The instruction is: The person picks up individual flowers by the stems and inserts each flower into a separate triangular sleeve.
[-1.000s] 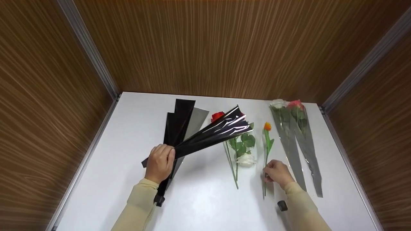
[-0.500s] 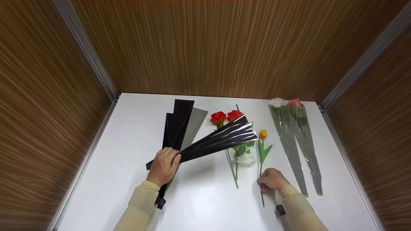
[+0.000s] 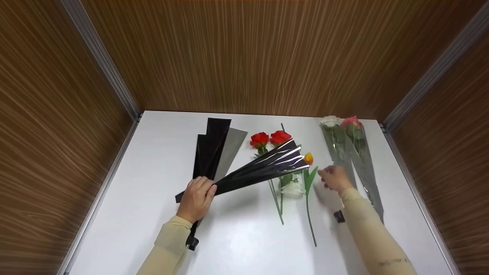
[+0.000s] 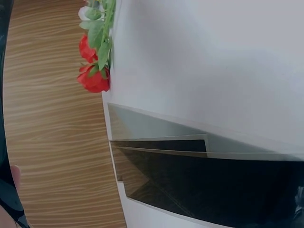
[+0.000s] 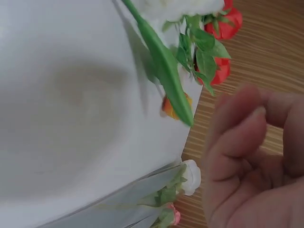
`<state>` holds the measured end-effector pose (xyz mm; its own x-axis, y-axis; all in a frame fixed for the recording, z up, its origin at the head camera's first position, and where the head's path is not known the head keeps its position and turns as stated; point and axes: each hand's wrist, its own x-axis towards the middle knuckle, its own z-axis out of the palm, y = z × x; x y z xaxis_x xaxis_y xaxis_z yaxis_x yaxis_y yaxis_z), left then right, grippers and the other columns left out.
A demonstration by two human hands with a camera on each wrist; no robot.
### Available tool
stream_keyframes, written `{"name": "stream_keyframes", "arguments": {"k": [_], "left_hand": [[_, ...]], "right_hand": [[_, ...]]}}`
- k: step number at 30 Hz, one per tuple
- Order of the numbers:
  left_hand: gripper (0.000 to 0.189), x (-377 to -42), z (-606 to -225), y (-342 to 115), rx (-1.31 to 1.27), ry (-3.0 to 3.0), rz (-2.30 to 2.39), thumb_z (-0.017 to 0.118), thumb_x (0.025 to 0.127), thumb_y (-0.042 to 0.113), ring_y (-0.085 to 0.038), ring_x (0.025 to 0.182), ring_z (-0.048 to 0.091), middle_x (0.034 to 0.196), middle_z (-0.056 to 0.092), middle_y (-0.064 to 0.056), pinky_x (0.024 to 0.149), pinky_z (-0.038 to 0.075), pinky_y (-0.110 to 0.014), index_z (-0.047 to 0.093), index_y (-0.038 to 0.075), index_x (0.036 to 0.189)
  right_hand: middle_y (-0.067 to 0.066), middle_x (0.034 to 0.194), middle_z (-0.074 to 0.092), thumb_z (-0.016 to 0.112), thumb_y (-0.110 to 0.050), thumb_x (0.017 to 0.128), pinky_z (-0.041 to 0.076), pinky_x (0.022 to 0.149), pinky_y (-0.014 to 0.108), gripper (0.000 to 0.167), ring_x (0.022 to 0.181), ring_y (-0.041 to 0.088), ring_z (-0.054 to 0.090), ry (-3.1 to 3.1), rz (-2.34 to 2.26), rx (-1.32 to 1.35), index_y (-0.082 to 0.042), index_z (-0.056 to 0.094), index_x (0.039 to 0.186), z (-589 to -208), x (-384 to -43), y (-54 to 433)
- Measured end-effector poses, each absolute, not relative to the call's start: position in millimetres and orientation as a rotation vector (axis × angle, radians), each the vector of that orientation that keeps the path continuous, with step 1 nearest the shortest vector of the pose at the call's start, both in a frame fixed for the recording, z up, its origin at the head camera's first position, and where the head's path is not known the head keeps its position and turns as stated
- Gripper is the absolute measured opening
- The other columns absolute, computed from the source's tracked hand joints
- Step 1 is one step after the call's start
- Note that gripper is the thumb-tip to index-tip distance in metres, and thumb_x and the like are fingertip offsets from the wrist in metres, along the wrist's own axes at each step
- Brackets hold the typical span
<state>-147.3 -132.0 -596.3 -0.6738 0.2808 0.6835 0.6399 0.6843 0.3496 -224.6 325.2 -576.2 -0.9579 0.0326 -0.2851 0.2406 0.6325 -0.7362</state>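
Observation:
My left hand (image 3: 197,198) grips a black flower sleeve (image 3: 263,164) near its narrow end, with the wide mouth pointing right. In the left wrist view that sleeve (image 4: 4,156) runs along the left edge. An orange tulip (image 3: 310,183) with green leaves lies just right of the sleeve's mouth, its bloom right at the rim in the head view. My right hand (image 3: 336,178) is beside the tulip's leaves, holding nothing, its fingers loosely bent. The right wrist view shows the tulip's leaf (image 5: 166,71) apart from the fingertips (image 5: 254,123).
More black sleeves (image 3: 214,145) and a grey one (image 3: 233,147) lie under and beyond my left hand. Two red roses (image 3: 259,140) and a white rose (image 3: 293,189) lie mid-table, partly behind the held sleeve. A wrapped white rose (image 3: 330,121) and wrapped pink rose (image 3: 351,123) lie right.
My right hand has let go of the tulip's stem and moved up and right. The tulip has shifted left toward the sleeve's mouth. The held sleeve has moved slightly right and down.

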Motion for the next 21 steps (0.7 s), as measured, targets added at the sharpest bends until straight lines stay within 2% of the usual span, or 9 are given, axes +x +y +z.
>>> {"name": "stream_keyframes", "arguments": {"k": [4, 10, 15, 21], "left_hand": [[0.018, -149.2, -597.9, -129.9, -0.702, -2.295, -0.784, 0.051, 0.098, 0.019, -0.019, 0.078, 0.054, 0.081, 0.056, 0.000, 0.081, 0.045, -0.038, 0.063, 0.012, 0.086], [0.019, -151.2, -598.9, -126.3, -0.703, -2.296, -0.778, 0.051, 0.098, 0.020, -0.019, 0.078, 0.054, 0.080, 0.055, 0.000, 0.084, 0.045, -0.039, 0.062, 0.012, 0.084], [0.020, -152.5, -600.1, -125.7, -0.704, -2.297, -0.775, 0.051, 0.098, 0.020, -0.019, 0.078, 0.053, 0.080, 0.055, 0.000, 0.084, 0.045, -0.039, 0.062, 0.012, 0.083], [0.019, -152.7, -602.6, -126.5, -0.704, -2.304, -0.767, 0.052, 0.098, 0.019, -0.019, 0.077, 0.053, 0.080, 0.055, 0.000, 0.085, 0.045, -0.040, 0.062, 0.012, 0.083]], "right_hand": [[0.015, 0.091, 0.064, 0.056, -0.027, 0.096, 0.048, 0.063, 0.033, 0.033, 0.075, 0.023, 0.060, 2.727, -1.108, 0.250, 0.005, 0.063, 0.105, -571.5, -251.1, 318.8], [0.027, 0.109, 0.064, 0.061, -0.029, 0.092, 0.049, 0.081, 0.048, 0.044, 0.097, 0.038, 0.060, 2.805, -0.898, 0.267, 0.011, 0.064, 0.110, -581.3, -276.1, 309.7], [0.030, 0.112, 0.062, 0.060, -0.034, 0.092, 0.048, 0.086, 0.050, 0.051, 0.101, 0.042, 0.059, 2.781, -0.815, 0.302, 0.014, 0.062, 0.111, -595.4, -285.3, 304.5], [0.028, 0.119, 0.060, 0.050, -0.033, 0.096, 0.047, 0.088, 0.050, 0.048, 0.105, 0.042, 0.058, 2.742, -0.771, 0.360, 0.009, 0.063, 0.116, -605.9, -285.3, 299.6]]}}
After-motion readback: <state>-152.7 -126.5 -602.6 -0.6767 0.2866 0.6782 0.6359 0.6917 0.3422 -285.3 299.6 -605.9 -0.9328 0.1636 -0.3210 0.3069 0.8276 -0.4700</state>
